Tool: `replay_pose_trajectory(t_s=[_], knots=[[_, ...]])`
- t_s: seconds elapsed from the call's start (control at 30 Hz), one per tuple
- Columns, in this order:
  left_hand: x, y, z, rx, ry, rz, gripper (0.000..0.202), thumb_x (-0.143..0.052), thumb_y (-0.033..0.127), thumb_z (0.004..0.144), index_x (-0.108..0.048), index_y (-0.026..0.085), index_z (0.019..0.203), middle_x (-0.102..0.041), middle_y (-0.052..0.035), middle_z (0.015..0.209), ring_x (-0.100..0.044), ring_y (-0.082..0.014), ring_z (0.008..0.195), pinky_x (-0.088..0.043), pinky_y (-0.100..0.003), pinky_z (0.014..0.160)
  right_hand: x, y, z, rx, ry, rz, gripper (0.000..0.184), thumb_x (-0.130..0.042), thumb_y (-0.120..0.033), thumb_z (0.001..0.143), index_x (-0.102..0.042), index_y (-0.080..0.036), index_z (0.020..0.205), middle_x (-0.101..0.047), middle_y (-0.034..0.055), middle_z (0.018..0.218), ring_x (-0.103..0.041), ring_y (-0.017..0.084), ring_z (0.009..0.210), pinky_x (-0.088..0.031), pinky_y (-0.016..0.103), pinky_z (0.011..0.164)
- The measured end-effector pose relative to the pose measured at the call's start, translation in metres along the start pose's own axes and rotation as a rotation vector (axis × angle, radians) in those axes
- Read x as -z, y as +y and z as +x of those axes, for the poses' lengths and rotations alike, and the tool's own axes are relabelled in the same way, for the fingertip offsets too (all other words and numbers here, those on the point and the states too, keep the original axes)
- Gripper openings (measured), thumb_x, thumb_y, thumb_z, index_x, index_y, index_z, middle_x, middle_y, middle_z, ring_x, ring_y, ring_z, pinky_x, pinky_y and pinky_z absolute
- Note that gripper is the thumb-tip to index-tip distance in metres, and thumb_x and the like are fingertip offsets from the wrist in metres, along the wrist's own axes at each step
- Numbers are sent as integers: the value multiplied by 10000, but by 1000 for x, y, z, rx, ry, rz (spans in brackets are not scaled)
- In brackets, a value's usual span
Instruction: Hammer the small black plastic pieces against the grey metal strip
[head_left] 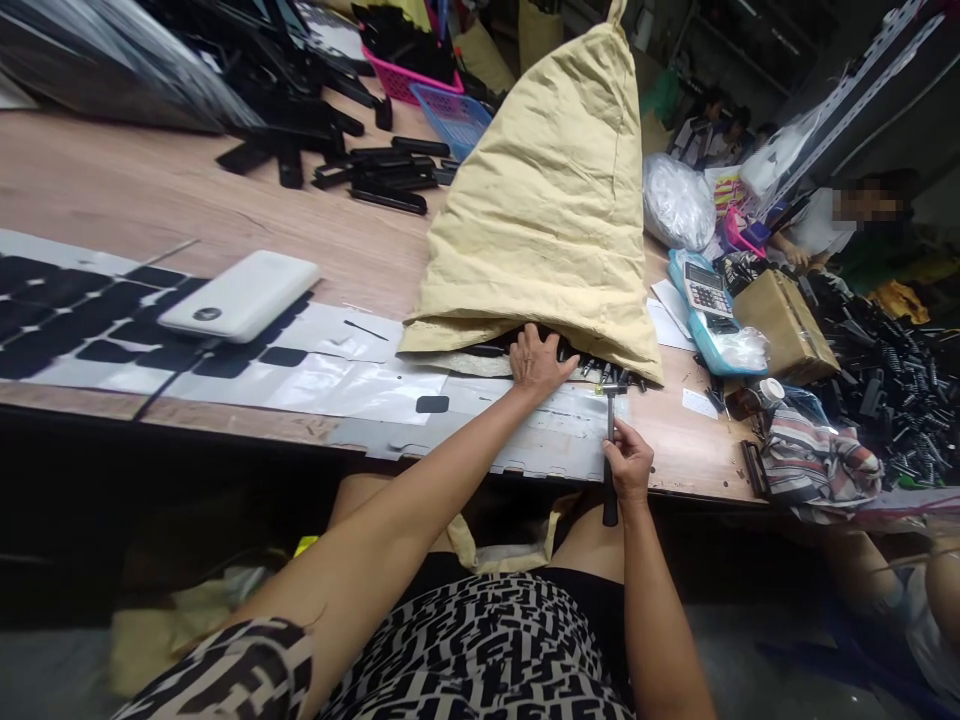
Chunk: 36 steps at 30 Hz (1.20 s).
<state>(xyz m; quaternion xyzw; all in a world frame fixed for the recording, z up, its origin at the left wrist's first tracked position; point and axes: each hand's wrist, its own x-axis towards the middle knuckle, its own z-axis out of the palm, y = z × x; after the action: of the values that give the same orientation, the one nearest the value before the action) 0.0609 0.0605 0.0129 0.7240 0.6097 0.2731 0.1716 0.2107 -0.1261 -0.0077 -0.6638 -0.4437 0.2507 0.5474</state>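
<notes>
A large cream cloth sack (540, 190) lies on the table with its mouth toward me. Several thin black parts (592, 372) with shiny metal ends poke out of that mouth. My left hand (536, 362) reaches in at the opening, fingers apart over the black parts; its fingertips are partly hidden in the shade of the cloth. Lower right, at the table's front edge, my right hand (630, 460) grips a small hammer (610, 440) by its black handle. The hammer's head points away from me, close to the sack's mouth.
A white power bank (244, 295) lies on a patterned sheet to the left. Black plastic parts (390, 175) and a blue basket (454, 115) are behind. To the right are a calculator (706, 290), a cardboard box (784, 325) and a striped cloth (817, 465). A co-worker (821, 225) sits beyond.
</notes>
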Motion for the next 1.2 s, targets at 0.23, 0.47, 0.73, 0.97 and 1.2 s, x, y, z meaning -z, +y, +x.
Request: replay_pose_trajectory(t_s=[0.23, 0.47, 0.73, 0.97, 1.2], knots=[[2, -14, -7, -36, -32, -68, 262, -643, 382, 868, -733, 223, 1055, -469, -187, 1301, -486, -417, 1198, -410, -514, 941, 0, 2, 0, 15, -2, -15, 485, -688, -308, 733, -746, -156, 1190, -639, 20, 808, -557, 139, 691, -507, 289, 668], [10, -38, -63, -327, -141, -108, 326, -675, 418, 887, -756, 254, 1156, -562, -99, 1064, -555, -285, 1045, -433, -411, 884, 1, 1, -1, 7, -14, -25, 495, -694, -302, 739, -738, -160, 1211, -648, 32, 859, -548, 136, 688, -495, 278, 635], [8, -41, -62, -353, -270, -136, 318, -705, 407, 862, -744, 273, 1147, -618, -46, 960, -600, -253, 1001, -403, -375, 861, 1, -4, -2, 59, -12, -105, 469, -670, -280, 739, -750, -155, 1184, -629, 26, 820, -527, 137, 670, -491, 278, 621], [14, -39, -61, -303, -274, -213, 163, -722, 329, 844, -723, 223, 969, -687, -34, 1007, -619, -240, 1025, -399, -369, 875, 0, -21, -6, 236, -68, -325, 432, -630, -240, 749, -757, -185, 1158, -670, 37, 843, -569, 163, 706, -531, 303, 679], [16, -37, -60, -289, -281, -214, 149, -718, 323, 843, -739, 242, 967, -682, -25, 979, -622, -235, 1018, -403, -366, 867, -5, -32, -11, 378, -112, -400, 425, -614, -208, 768, -741, -201, 1174, -654, 26, 795, -568, 180, 711, -531, 328, 717]])
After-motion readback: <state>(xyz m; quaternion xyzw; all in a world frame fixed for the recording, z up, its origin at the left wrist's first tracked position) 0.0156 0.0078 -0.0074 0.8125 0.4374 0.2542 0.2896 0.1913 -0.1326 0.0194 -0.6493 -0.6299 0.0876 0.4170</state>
